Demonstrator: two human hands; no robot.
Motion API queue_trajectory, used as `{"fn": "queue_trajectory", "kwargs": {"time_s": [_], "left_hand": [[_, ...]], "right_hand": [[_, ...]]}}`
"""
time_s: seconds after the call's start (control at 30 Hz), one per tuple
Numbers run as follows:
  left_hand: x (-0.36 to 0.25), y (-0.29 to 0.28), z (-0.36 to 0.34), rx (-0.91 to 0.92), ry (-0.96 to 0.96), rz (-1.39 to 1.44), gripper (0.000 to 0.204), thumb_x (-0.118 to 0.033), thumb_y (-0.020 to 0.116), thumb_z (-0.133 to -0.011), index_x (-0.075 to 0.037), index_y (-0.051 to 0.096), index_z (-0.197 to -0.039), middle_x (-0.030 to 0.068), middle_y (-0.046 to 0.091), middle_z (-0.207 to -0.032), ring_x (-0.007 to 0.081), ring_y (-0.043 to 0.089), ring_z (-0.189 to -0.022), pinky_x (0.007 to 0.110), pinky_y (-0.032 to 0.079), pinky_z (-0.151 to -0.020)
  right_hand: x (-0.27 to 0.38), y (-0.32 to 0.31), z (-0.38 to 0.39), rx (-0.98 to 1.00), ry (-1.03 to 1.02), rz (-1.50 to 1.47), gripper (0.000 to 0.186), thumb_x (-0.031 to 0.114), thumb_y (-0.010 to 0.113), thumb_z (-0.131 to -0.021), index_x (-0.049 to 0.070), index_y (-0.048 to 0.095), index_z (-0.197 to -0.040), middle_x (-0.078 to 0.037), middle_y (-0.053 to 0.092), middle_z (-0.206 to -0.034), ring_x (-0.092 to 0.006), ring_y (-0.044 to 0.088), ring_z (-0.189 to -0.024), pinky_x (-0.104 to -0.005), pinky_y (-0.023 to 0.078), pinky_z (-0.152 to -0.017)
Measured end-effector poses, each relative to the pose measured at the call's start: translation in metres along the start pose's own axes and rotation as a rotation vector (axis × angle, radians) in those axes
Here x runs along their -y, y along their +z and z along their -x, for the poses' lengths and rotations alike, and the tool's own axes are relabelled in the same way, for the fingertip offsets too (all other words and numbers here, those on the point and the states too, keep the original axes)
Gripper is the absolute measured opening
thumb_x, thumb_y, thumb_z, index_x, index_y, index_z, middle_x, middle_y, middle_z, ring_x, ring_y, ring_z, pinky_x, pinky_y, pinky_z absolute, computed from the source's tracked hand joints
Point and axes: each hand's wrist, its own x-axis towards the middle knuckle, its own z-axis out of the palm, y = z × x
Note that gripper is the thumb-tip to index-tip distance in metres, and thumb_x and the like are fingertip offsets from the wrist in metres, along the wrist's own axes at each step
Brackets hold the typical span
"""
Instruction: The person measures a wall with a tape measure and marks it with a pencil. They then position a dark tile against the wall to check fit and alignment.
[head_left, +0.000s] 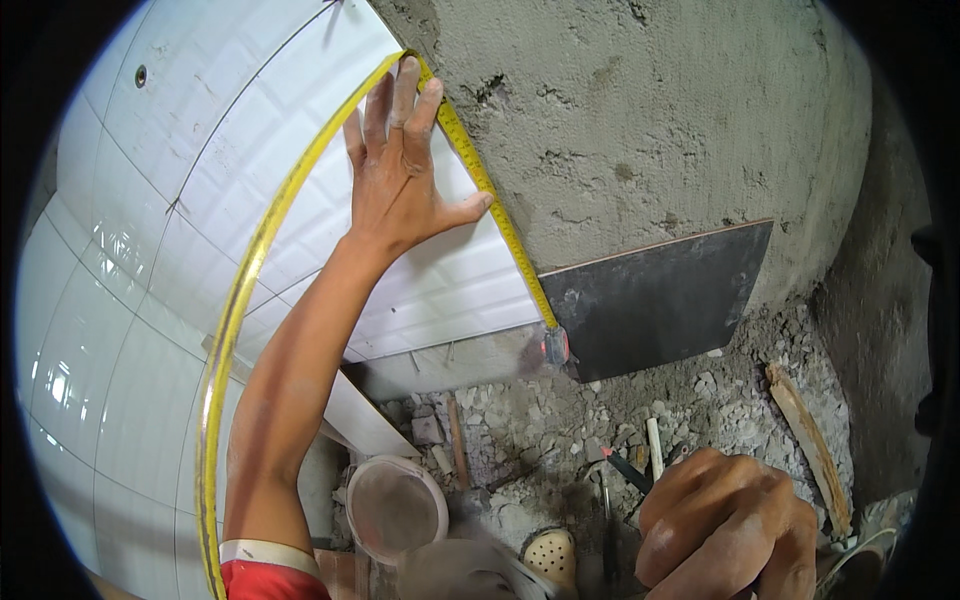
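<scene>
My left hand lies spread over a white wall tile. Its fingertips and thumb touch a yellow tape measure along the tile's right edge. At the tape's lower end is a small grey and red piece. Above my fingertips the tape bends over and arcs down the left side, out of view at the bottom. Closed at the lower right, my right hand hides whatever it may hold. A dark stick with a red tip and a white rod show beside it.
A dark square panel leans against the rough cement wall. Rubble covers the floor, with a wood piece at right. A round bucket and a cream clog are below. Glossy tiles line the left wall.
</scene>
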Motion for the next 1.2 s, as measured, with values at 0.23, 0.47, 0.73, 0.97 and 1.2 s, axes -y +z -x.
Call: {"fn": "queue_trajectory", "kwargs": {"time_s": [0.23, 0.47, 0.73, 0.97, 1.2], "left_hand": [[0.000, 0.001, 0.000, -0.004, -0.004, -0.008, 0.134, -0.053, 0.093, -0.056, -0.015, 0.019, -0.162, 0.0207, 0.016, -0.171, 0.0460, 0.009, -0.157, 0.072, 0.008, -0.119], [0.000, 0.002, 0.000, -0.010, -0.009, -0.010, 0.133, -0.052, 0.093, -0.056, -0.016, 0.020, -0.161, 0.0199, 0.016, -0.171, 0.0464, 0.009, -0.157, 0.073, 0.008, -0.118], [-0.001, 0.001, 0.000, -0.040, 0.006, -0.022, 0.136, -0.053, 0.093, -0.057, -0.023, 0.014, -0.163, 0.0139, 0.016, -0.172, 0.0439, 0.017, -0.156, 0.070, 0.013, -0.119], [0.001, 0.003, 0.001, -0.054, 0.016, -0.033, 0.136, -0.053, 0.093, -0.057, -0.022, 0.013, -0.164, 0.0133, 0.017, -0.172, 0.0436, 0.016, -0.156, 0.070, 0.011, -0.120], [-0.002, -0.001, 0.001, -0.025, 0.030, -0.114, 0.131, -0.057, 0.092, -0.059, -0.010, 0.021, -0.160, 0.0256, 0.023, -0.165, 0.0489, 0.020, -0.152, 0.071, 0.019, -0.117]], "right_hand": [[0.005, -0.008, -0.029, 0.198, 0.194, -0.051, 0.025, 0.005, 0.073, -0.087, 0.024, 0.081, -0.103, -0.007, 0.064, -0.084, -0.0121, 0.047, -0.047, -0.0265, 0.032, -0.040], [-0.001, 0.001, -0.010, -0.004, 0.058, 0.036, 0.018, 0.009, 0.077, -0.084, 0.021, 0.081, -0.097, -0.006, 0.063, -0.082, -0.0122, 0.049, -0.050, -0.0270, 0.031, -0.041], [0.013, -0.021, -0.017, 0.239, 0.211, 0.002, 0.018, 0.009, 0.076, -0.087, 0.021, 0.082, -0.099, -0.005, 0.064, -0.085, -0.0127, 0.050, -0.052, -0.0276, 0.031, -0.041], [0.009, -0.006, -0.014, 0.075, 0.170, 0.035, 0.020, 0.010, 0.076, -0.088, 0.023, 0.082, -0.102, -0.005, 0.064, -0.092, -0.0126, 0.047, -0.052, -0.0281, 0.030, -0.042], [-0.002, -0.022, -0.002, 0.209, 0.075, -0.054, 0.021, 0.011, 0.075, -0.087, 0.023, 0.081, -0.104, -0.004, 0.063, -0.093, -0.0119, 0.047, -0.057, -0.0280, 0.029, -0.043]]}}
